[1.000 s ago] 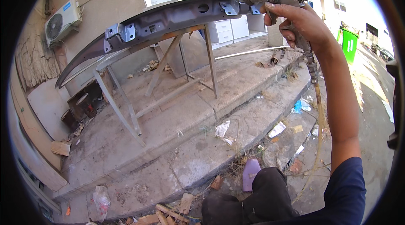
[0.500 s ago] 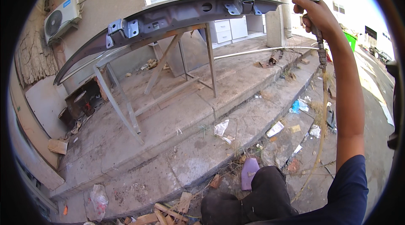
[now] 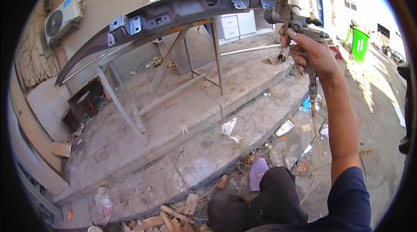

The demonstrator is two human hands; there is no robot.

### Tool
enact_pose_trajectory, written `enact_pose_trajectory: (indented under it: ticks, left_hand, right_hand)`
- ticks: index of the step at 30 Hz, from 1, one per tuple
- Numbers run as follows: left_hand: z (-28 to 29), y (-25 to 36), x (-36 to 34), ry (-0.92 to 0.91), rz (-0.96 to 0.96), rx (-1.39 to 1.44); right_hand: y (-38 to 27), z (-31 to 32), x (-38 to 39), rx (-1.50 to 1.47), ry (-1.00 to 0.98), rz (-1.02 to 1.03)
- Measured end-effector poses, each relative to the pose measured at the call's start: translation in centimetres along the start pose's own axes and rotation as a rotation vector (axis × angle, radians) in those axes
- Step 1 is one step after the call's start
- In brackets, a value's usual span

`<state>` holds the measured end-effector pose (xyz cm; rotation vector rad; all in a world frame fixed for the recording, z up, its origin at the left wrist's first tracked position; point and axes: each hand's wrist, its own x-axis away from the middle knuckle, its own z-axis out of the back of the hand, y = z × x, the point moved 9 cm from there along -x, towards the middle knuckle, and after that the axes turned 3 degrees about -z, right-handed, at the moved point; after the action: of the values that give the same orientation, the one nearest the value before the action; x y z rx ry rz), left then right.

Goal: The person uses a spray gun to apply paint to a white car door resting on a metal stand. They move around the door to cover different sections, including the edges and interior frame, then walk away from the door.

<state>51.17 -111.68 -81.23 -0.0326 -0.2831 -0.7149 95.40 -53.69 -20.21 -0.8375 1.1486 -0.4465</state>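
Grey bumper beside my right hand, clamped on the spray gun; left hand unseen; overspray may drift off its end.

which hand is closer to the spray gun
Right. The right hand grips the spray gun by its handle, beside the end of the long metal part. The left hand is not in view.

The right hand is gripping a spray gun just beside the right end of the long metal panel, leaving little room there. Open air is lying above the concrete steps; the stand's legs are blocking passage beneath the panel.
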Motion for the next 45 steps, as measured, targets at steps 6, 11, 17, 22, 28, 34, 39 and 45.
enact_pose_trajectory:
  ticks: [6,11,17,22,28,34,39,45]
  left_hand:
    - [-0.1,0.1,-0.3,-0.038,0.049,0.032]
    - [0.6,0.3,0.3,-0.004,0.071,0.070]
    - [2.2,1.8,0.3,0.048,0.101,0.092]
    - [0.6,0.4,0.2,0.041,0.098,0.121]
    - [3.1,1.9,0.7,-0.024,0.157,0.155]
    - [3.1,0.6,0.7,0.208,0.187,0.052]
    - [4.1,1.0,1.3,0.246,0.224,0.053]
    - [4.3,1.6,0.7,0.253,0.234,0.079]
  right_hand:
    - [11.1,3.2,2.0,-0.092,0.297,-0.005]
    - [17.7,2.4,2.3,-0.274,0.520,0.027]
    - [21.1,-1.2,0.3,-0.357,0.523,0.053]
    - [20.1,-8.5,-0.3,-0.298,0.392,0.124]
    - [19.4,-17.2,0.0,0.137,0.405,0.611]
    - [22.8,-28.2,-2.6,-0.120,0.102,0.567]
    - [12.3,-32.8,-1.4,-0.040,0.086,0.687]
    - [12.5,-36.5,-3.3,-0.079,0.020,0.648]
